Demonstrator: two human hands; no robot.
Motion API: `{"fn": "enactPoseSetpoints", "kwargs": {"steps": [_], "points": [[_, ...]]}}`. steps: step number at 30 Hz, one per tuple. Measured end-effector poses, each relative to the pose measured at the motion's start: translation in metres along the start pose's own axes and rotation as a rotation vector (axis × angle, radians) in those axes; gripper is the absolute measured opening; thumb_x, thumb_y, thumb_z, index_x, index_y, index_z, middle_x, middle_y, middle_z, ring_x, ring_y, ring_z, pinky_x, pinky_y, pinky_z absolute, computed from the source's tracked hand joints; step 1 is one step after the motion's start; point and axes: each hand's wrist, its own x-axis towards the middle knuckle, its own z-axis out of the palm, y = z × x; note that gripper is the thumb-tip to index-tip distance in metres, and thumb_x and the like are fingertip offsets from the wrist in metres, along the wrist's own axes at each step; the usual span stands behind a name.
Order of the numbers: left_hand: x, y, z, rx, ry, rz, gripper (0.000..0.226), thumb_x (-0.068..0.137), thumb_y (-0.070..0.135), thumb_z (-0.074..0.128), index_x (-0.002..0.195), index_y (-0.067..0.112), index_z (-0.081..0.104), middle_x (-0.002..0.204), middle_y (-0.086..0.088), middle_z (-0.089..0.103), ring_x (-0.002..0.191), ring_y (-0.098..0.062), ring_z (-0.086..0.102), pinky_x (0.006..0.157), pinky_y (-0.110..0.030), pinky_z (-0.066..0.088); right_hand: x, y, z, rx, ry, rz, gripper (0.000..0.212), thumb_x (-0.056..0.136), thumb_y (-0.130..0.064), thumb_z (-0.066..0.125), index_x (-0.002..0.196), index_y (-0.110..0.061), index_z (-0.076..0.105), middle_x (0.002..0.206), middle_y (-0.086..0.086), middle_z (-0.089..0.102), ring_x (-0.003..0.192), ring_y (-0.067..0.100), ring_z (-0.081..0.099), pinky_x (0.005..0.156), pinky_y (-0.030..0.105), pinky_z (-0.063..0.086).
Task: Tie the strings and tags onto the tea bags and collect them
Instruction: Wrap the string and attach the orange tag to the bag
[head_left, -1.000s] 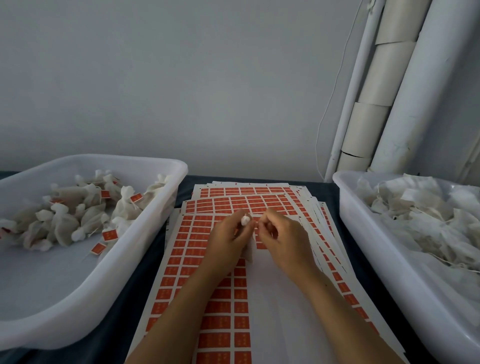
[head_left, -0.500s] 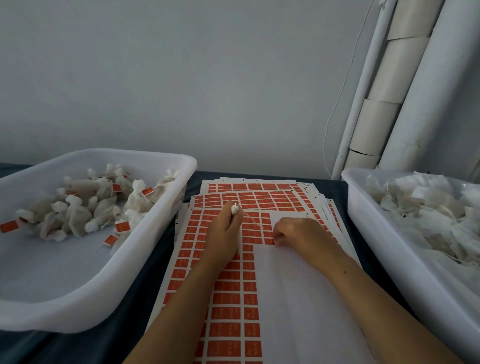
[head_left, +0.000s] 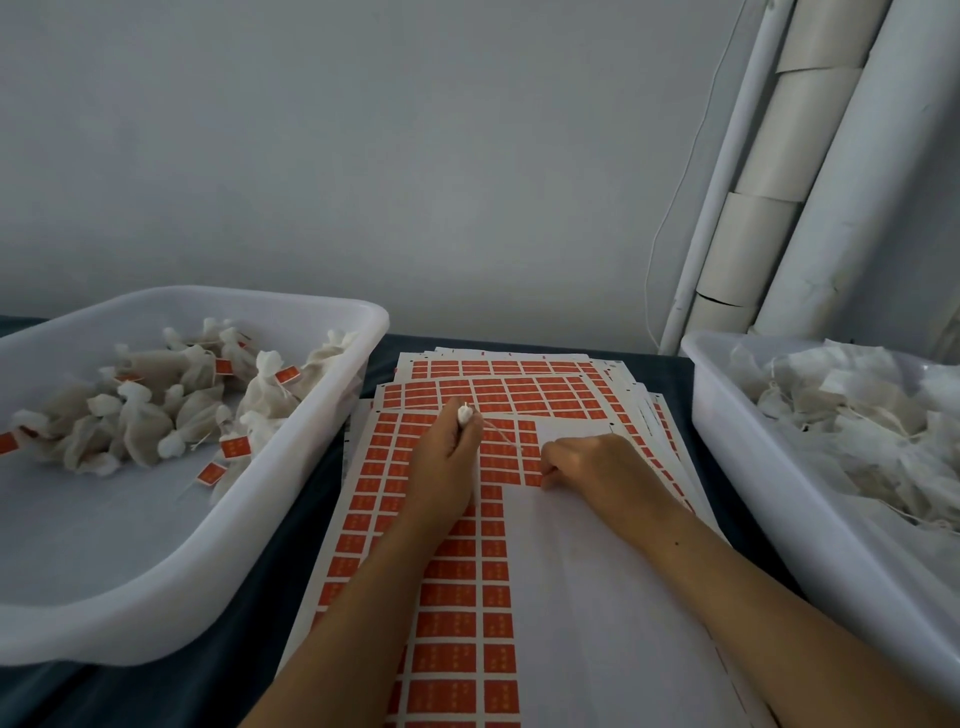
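Note:
My left hand (head_left: 445, 457) grips a small white tea bag (head_left: 465, 414), whose gathered top sticks out above my fingers. A thin string (head_left: 501, 439) runs from it down to my right hand (head_left: 592, 462). That hand rests on the top sheet of orange tags (head_left: 457, 577), its fingertips curled at the edge of the tag rows where the string ends; what they pinch is hidden. The white bin on the left (head_left: 291, 447) holds several tied tea bags with orange tags (head_left: 156, 415).
A white bin on the right (head_left: 737, 467) is piled with loose white bags and strings (head_left: 852, 415). More tag sheets (head_left: 509, 366) are stacked under the top one on a dark table. White rolls (head_left: 769, 171) lean on the wall at the back right.
My hands have drawn apart: the right one dropped from beside the tea bag to the tag sheet, pulling the string out. The left hand keeps its grip on the bag.

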Motion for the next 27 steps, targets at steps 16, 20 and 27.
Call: {"fn": "enactPoseSetpoints", "kwargs": {"steps": [16, 20, 27], "points": [[-0.001, 0.0, 0.003, 0.014, 0.017, -0.01, 0.027, 0.099, 0.029, 0.04, 0.074, 0.025, 0.048, 0.066, 0.01, 0.055, 0.052, 0.009, 0.05, 0.048, -0.001, 0.037, 0.0, 0.002, -0.004, -0.038, -0.07, -0.001, 0.032, 0.095, -0.03, 0.048, 0.125, -0.021, 0.053, 0.131, -0.005, 0.055, 0.113, 0.013, 0.057, 0.101, 0.017, 0.035], [-0.002, 0.002, 0.003, 0.001, 0.015, 0.003, 0.027, 0.099, 0.029, 0.04, 0.073, 0.024, 0.048, 0.065, 0.009, 0.054, 0.052, 0.008, 0.05, 0.049, -0.002, 0.038, 0.002, 0.001, -0.001, -0.054, -0.044, -0.012, 0.034, 0.096, -0.03, 0.046, 0.129, -0.021, 0.05, 0.133, -0.005, 0.054, 0.115, 0.012, 0.056, 0.102, 0.018, 0.035], [-0.001, 0.001, 0.004, 0.044, 0.015, -0.008, 0.028, 0.099, 0.03, 0.04, 0.074, 0.022, 0.049, 0.071, -0.002, 0.058, 0.056, -0.002, 0.047, 0.051, -0.009, 0.038, -0.001, -0.001, 0.008, -0.102, -0.016, -0.054, 0.039, 0.097, -0.027, 0.047, 0.134, -0.016, 0.047, 0.133, -0.001, 0.055, 0.113, 0.016, 0.059, 0.101, 0.022, 0.039]]}}
